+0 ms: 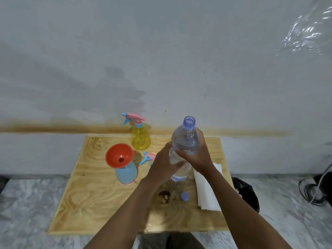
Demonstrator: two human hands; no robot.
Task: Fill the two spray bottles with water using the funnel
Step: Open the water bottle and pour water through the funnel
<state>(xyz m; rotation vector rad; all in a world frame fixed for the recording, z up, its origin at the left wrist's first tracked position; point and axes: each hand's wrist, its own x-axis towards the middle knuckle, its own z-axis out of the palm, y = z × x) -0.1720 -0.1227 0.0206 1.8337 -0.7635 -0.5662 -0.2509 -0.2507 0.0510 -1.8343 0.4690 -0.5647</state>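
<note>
My grip, left hand (pixel 161 163) and right hand (pixel 196 157), clasps the uncapped bottle (pixel 186 139); next, I'd tilt it over the funnel (pixel 119 155).

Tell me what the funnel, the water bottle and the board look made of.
Funnel: opaque orange plastic, smooth with a slight sheen. Water bottle: thin clear plastic, bluish at the neck; the water shows through it. Board: probably plywood, bare and matte, with swirling grain showing.
</note>
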